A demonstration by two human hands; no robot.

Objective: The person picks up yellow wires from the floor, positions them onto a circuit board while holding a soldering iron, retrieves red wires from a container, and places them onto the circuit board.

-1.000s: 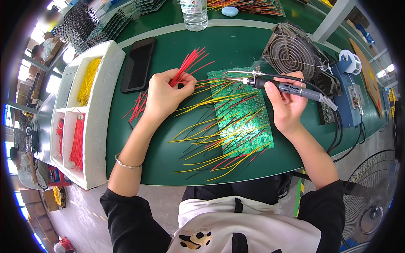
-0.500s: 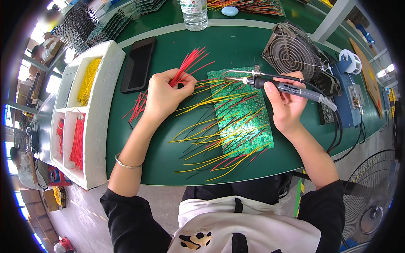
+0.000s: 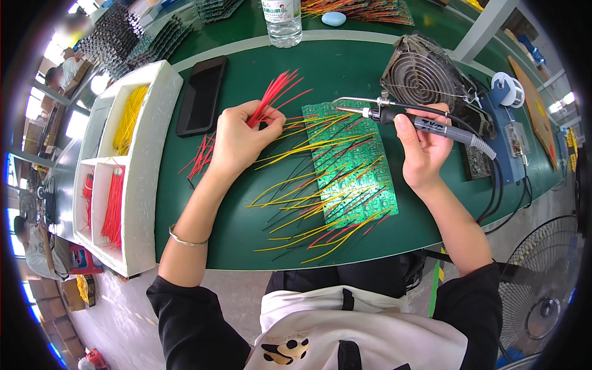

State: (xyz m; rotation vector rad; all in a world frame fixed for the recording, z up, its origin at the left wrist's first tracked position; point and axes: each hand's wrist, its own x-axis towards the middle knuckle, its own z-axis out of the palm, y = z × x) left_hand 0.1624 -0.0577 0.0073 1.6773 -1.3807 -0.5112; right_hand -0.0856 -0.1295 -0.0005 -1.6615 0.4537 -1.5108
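Note:
My left hand (image 3: 245, 139) is closed around a bundle of red wires (image 3: 277, 92), whose ends fan out above and below the fist. In my right hand (image 3: 425, 148) is a soldering iron (image 3: 425, 123) with a thin metal feed tube alongside its tip. The tip hovers over the upper part of a green circuit board panel (image 3: 385, 185). Rows of yellow wires (image 3: 296, 192), red wires and black wires trail from the panel toward the left. Whether the tip touches the board cannot be made out.
A white foam box (image 3: 139, 203) with yellow and red wires stands at left, beside a black phone (image 3: 202, 95). Behind are a water bottle (image 3: 283, 28) and a blue oval object (image 3: 333, 19). A fan (image 3: 422, 74) and a blue solder feeder (image 3: 505, 135) stand at right.
My right hand has shifted the soldering iron slightly to the right and up, away from the wire ends. The left hand keeps its hold on the red wires, nearly still.

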